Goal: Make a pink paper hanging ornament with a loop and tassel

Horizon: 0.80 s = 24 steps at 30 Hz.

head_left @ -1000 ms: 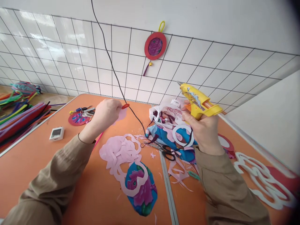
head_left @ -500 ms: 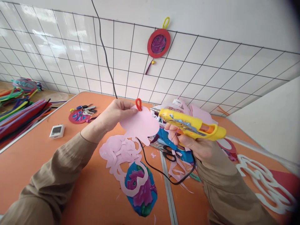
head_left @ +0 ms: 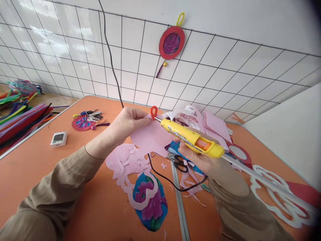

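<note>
The yellow gun (head_left: 192, 137) and the red loop (head_left: 151, 112) have come together since half a second ago: the gap between them is gone in this view, and the gun's nose now points at the loop's foot.

Largest first, the tiled wall (head_left: 125, 67) stands behind everything, and before it spreads the orange surface (head_left: 100, 207), strewn with pink scraps (head_left: 120, 157) and a flowered blue cutout (head_left: 154, 217). The gun hangs above it, its long axis slanting from the nose at far left down to its rear at near right. Left of it, the pink paper (head_left: 150, 135) is held up over the scraps, clear of the gun's body. The right hand (head_left: 200, 160) has its grip closed round the gun's handle. The left hand (head_left: 130, 120) pinches the paper's upper edge, thumb and finger together; I can't tell whether they also press on the loop. Black scissors (head_left: 181, 164) lie below the gun. The loop stands upright at the paper's top, just beside the left grip, the nearer hand by far. Smallest is the metal nozzle (head_left: 157, 119), reaching the loop's foot from the right; whether it touches, I can't make out.
</note>
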Motion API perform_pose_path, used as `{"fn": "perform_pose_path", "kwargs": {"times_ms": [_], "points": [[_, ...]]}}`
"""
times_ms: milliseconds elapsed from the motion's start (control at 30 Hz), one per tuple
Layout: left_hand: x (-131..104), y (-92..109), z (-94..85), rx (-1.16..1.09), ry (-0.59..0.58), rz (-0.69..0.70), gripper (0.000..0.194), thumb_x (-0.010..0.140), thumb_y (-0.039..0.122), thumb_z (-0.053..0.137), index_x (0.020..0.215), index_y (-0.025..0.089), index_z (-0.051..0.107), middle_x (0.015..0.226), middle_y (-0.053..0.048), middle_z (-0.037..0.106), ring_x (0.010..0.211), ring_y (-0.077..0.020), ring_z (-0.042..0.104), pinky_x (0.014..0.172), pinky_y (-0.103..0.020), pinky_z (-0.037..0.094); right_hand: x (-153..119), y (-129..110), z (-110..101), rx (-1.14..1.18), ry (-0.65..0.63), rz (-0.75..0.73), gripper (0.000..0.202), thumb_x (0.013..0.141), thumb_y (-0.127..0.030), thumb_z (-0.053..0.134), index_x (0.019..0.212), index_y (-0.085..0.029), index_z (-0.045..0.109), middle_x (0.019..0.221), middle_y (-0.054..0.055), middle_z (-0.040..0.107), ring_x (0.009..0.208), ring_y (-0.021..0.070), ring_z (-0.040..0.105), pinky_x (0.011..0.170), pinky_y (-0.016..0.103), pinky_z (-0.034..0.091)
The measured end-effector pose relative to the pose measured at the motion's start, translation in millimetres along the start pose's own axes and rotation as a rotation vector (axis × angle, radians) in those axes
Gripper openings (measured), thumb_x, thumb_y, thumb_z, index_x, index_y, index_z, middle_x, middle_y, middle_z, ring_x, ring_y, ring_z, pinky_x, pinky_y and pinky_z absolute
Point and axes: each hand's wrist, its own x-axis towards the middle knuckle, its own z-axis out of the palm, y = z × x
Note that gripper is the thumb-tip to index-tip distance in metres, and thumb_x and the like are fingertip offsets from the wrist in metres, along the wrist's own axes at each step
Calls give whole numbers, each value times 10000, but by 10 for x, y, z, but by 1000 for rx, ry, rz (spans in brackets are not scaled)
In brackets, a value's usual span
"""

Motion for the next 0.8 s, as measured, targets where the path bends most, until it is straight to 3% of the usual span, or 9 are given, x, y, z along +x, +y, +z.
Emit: {"fn": "perform_pose_path", "kwargs": {"times_ms": [133, 300, 567, 800], "points": [[22, -6, -8, -34, -19, 18, 188, 766, 324, 833, 757, 148, 769, 641, -38, 717, 516, -137, 642, 460, -228, 463, 2, -11, -24, -131, 13, -57, 189, 953, -473, 738, 913, -293, 697, 742, 24, 680, 733, 241, 673, 642, 384, 572], [42, -26, -28, -43, -44, 53, 214, 736, 339, 845, 743, 146, 752, 634, -30, 694, 519, -127, 620, 458, -218, 435, 26, -7, -39, -105, -5, -119, 179, 968, -476, 716, 978, -300, 688, 788, 9, 698, 703, 223, 655, 631, 384, 563], [64, -41, -42, -16, -67, 61, 269, 734, 375, 861, 693, 157, 708, 635, -32, 684, 530, -129, 611, 473, -227, 433, -37, 18, -40, -87, 29, -10, 198, 922, -488, 779, 907, -301, 715, 834, 25, 743, 777, 250, 707, 669, 399, 601], [63, -32, -35, -3, -84, 76, 268, 722, 362, 862, 677, 159, 694, 608, -15, 641, 525, -116, 576, 476, -224, 421, -78, 36, -45, -120, 66, -30, 183, 916, -471, 791, 910, -302, 724, 851, 36, 760, 821, 266, 730, 641, 398, 620]]}}
